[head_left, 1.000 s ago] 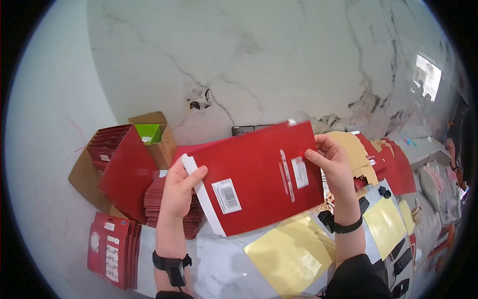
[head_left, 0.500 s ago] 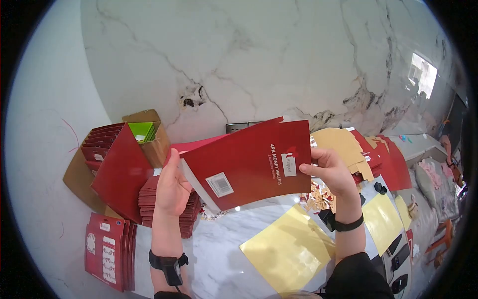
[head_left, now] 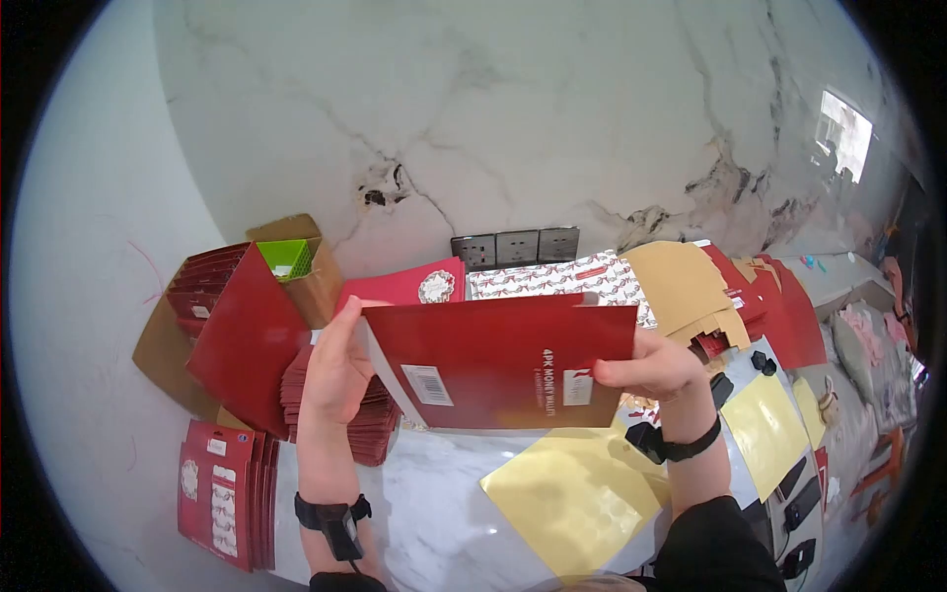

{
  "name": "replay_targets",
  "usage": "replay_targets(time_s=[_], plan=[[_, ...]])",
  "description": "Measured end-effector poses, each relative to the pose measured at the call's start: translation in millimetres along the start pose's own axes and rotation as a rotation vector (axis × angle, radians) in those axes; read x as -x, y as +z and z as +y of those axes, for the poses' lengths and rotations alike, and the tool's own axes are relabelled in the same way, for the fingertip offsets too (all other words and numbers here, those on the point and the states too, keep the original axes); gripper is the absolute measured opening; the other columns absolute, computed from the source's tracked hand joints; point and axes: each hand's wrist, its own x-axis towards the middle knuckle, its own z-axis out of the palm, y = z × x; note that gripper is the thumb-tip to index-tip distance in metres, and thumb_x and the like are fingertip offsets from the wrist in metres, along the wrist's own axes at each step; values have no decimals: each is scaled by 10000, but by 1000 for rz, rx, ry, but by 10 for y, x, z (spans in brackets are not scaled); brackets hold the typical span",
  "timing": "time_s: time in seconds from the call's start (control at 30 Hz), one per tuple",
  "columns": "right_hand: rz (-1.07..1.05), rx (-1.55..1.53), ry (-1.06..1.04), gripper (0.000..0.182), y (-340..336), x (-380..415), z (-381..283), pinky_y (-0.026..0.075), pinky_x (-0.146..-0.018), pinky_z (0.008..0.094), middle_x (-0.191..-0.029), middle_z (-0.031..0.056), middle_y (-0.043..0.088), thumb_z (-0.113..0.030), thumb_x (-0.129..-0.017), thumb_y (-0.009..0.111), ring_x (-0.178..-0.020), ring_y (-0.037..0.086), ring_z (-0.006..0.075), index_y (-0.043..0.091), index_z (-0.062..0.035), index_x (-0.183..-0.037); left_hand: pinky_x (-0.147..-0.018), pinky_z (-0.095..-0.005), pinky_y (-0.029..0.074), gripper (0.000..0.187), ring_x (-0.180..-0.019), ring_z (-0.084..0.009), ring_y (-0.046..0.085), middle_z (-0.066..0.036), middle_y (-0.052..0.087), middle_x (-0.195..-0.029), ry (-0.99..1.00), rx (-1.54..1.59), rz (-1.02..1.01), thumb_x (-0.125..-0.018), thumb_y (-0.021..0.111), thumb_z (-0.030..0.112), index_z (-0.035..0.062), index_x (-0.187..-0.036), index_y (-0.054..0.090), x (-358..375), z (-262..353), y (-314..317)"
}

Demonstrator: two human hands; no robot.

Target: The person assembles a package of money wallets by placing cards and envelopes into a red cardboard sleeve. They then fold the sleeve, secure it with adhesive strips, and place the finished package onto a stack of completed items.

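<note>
"4PK MONEY WALLETS" in white capitals on the red card sleeve (head_left: 493, 360) between the two grips, a smaller line beside it too blurred to read, white barcode label (head_left: 427, 386) near the left grip (head_left: 335, 363), its digits illegible.

Left hand (head_left: 333, 373) and right hand (head_left: 663, 367) apart

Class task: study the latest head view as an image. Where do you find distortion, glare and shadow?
Head view: black corners and bowed edges suggest a very wide lens; a bright window-like reflection on the marbled wall; glare spots and soft shadows on the worktop.
</note>
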Motion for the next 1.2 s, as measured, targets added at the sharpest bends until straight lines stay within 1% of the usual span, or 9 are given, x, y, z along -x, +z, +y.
replay_targets(time_s=[0.1, 0.17, 0.23, 0.33, 0.5, 0.6, 1.07, 1.17, 1.2], plan=[[61, -145, 62, 440, 129, -112, 59, 467, -1010, 335, -1343, 73, 585, -188, -994, 608, -1210, 561, 168, 507, 1, -1378, -1059, -384, 426, 343, -1273, -245, 530, -135, 593, -1320, 308, -267, 265, -985, 499, 127, 14, -1308, 527, -54, -106, 221], [87, -238, 127, 446, 192, -192, 110, 477, -998, 336, -1330, 74, 592, -203, -988, 621, -1190, 577, 170, 514, -7, -1374, -1161, -444, 295, 471, -1340, -267, 470, -131, 559, -1374, 922, -958, 418, -883, 592, 54, 33, -1345, 503, -18, -99, 365], [102, -235, 180, 439, 222, -251, 146, 485, -990, 337, -1317, 75, 600, -214, -990, 620, -1165, 592, 163, 519, -11, -1366, -1190, -596, 50, 633, -1345, -324, 465, -93, 549, -1408, 877, -1408, 107, -809, 737, 142, 69, -1393, 505, 121, 39, 498], [25, -315, 161, 421, 231, -290, 221, 483, -982, 330, -1285, 68, 624, -201, -979, 637, -1144, 596, 142, 546, -12, -1344, -1195, -591, 77, 646, -1290, -286, 529, -107, 594, -1358, 745, -1390, -86, -797, 774, 183, 74, -1389, 539, 124, -12, 642], [-1, -106, 101, 427, 261, -270, 259, 472, -978, 314, -1260, 48, 636, -156, -951, 671, -1135, 581, 124, 556, -27, -1341, -1087, -502, 406, 588, -1114, -271, 663, -126, 712, -1135, 668, -1273, -214, -750, 820, 283, 81, -1277, 655, 79, -137, 580], [3, -49, 126, 446, 269, -241, 229, 464, -975, 308, -1254, 42, 637, -155, -932, 697, -1120, 578, 121, 559, -34, -1339, -1015, -468, 492, 609, -1144, -293, 654, -111, 682, -1230, 637, -1305, -261, -714, 834, 233, 40, -1261, 650, 114, -98, 631], [-35, 61, -124, 359, 418, -172, 19, 482, -841, 243, -1093, 22, 692, -163, -921, 716, -953, 586, 68, 638, 22, -1219, -751, -282, 557, 475, -870, -226, 733, -144, 739, -1035, 519, -1163, -254, -719, 813, 94, 24, -1176, 705, 326, 98, 761], [87, 241, -158, 321, 473, -125, -8, 504, -780, 256, -1026, 44, 708, -155, -882, 753, -872, 626, 107, 669, 11, -1144, -729, -282, 557, 454, -841, -218, 732, -141, 742, -1014, 546, -1170, -253, -726, 807, 88, 31, -1166, 713, 329, 51, 742], [225, 583, -320, 306, 478, -125, -7, 514, -765, 271, -976, 60, 702, -147, -850, 773, -841, 646, 155, 679, -1, -1102, -723, -283, 557, 441, -838, -220, 733, -138, 743, -1003, 553, -1163, -246, -728, 804, 85, 35, -1158, 718, 335, 47, 746]])
